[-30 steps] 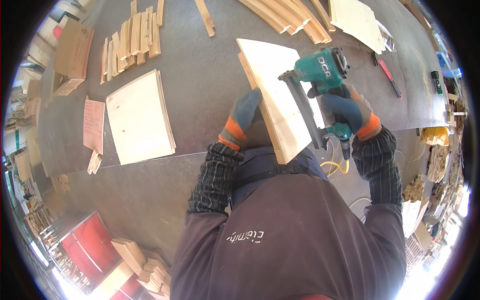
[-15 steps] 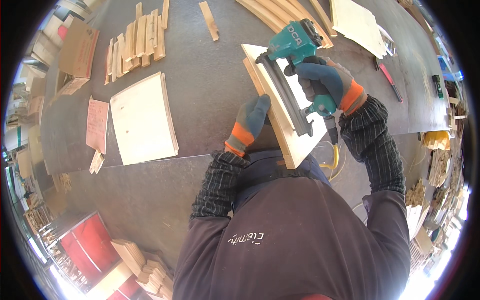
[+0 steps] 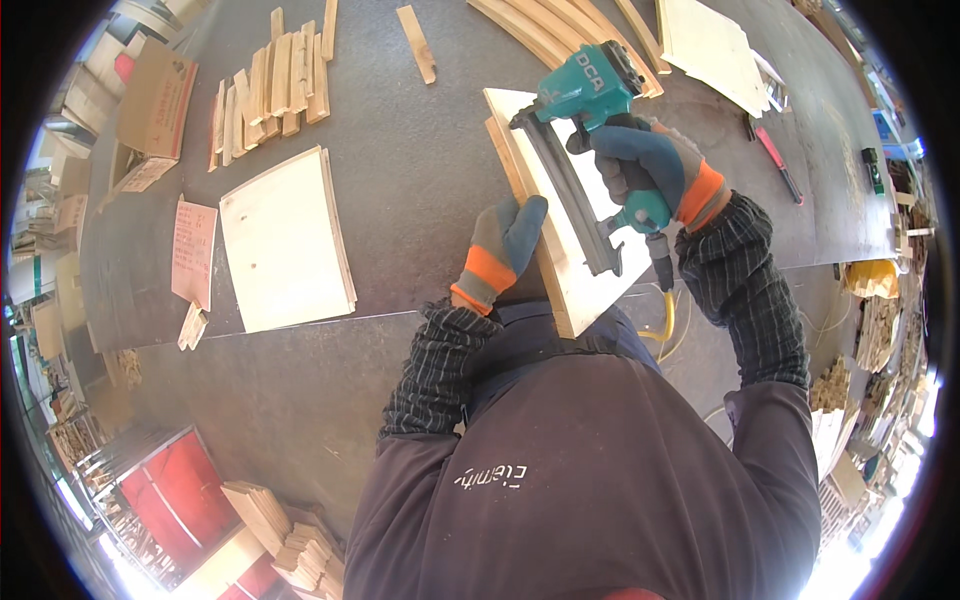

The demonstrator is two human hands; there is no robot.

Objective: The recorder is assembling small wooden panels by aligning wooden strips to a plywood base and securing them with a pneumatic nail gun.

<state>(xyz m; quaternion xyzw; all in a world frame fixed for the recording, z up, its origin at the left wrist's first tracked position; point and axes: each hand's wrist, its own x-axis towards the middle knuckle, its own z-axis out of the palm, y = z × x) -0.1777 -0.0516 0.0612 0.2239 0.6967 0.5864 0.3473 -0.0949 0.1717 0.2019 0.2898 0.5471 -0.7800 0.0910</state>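
Note:
My right hand (image 3: 662, 168), in a blue, grey and orange glove, is wrapped round the handle of a teal and black nail gun (image 3: 590, 88). The nail gun's long magazine lies across a pale wooden panel (image 3: 592, 302), and its nose is at the panel's far end. A narrow wooden strip (image 3: 562, 292) runs along the panel's left edge. My left hand (image 3: 502, 248), gloved alike, closes on that edge with the thumb on top; its other fingers are partly hidden. Below the handle a yellow air hose (image 3: 668, 315) hangs down.
On the dark worktable (image 3: 400, 170) lie a stack of square panels (image 3: 285, 240), a pink written sheet (image 3: 193, 250), several wooden strips (image 3: 290, 75) and a red-handled tool (image 3: 772, 150). A cardboard box (image 3: 155, 110) stands at the left. More panels (image 3: 710, 50) lie far right.
My left hand has shifted slightly along the strip toward me, and its thumb sits a little differently. The nail gun and panel have barely moved.

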